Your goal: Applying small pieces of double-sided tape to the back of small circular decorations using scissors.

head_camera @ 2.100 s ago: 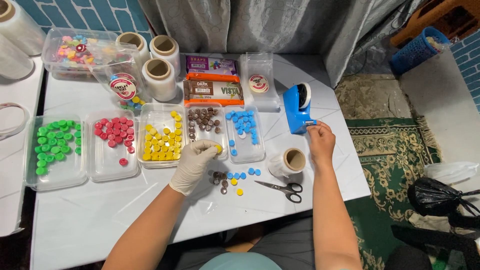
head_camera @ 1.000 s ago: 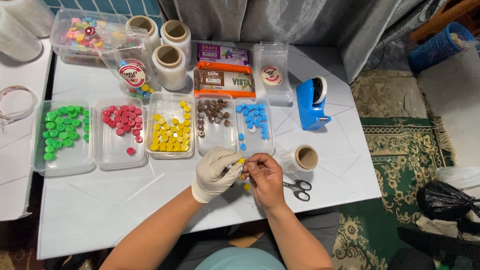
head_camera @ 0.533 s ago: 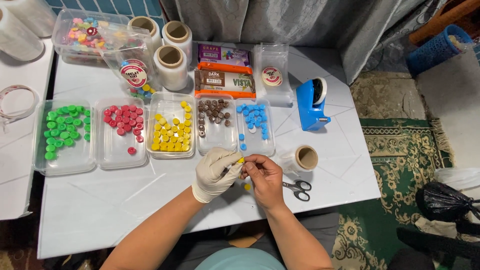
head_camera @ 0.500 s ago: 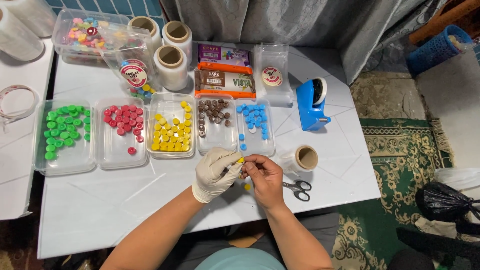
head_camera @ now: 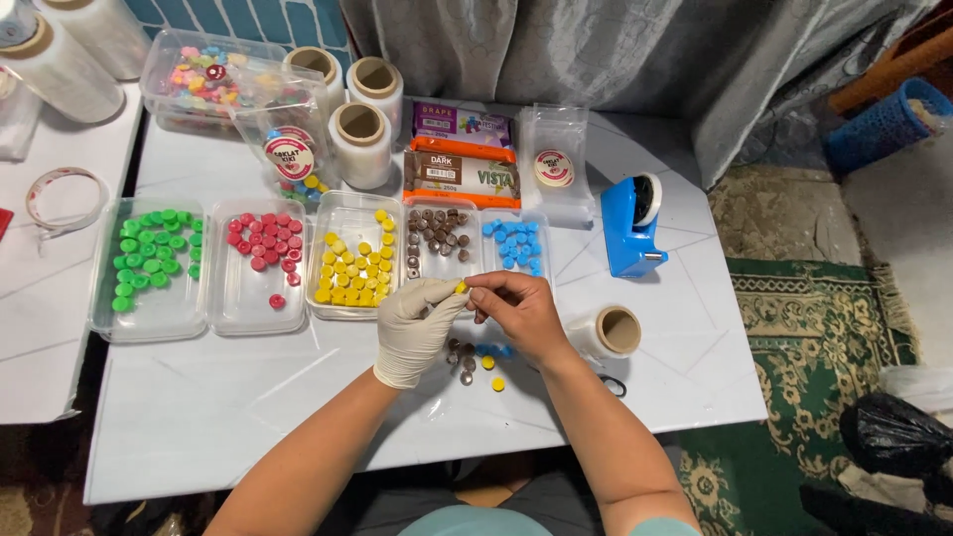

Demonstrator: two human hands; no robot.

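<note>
While white-gloved left hand (head_camera: 417, 333) and bare right hand (head_camera: 518, 313) pinch small yellow round candy piece (head_camera: 461, 287) together at fingertips, I judge it light, hard, slick; grip rim.

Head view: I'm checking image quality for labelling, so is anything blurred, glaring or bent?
Head view: sharp and evenly lit; the left hand and right hand cast soft shadows on the white table; table edges bow slightly from wide-angle distortion.

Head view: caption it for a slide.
Gloved left hand and bare right hand pinch a yellow candy above colour-sorted trays.
</note>
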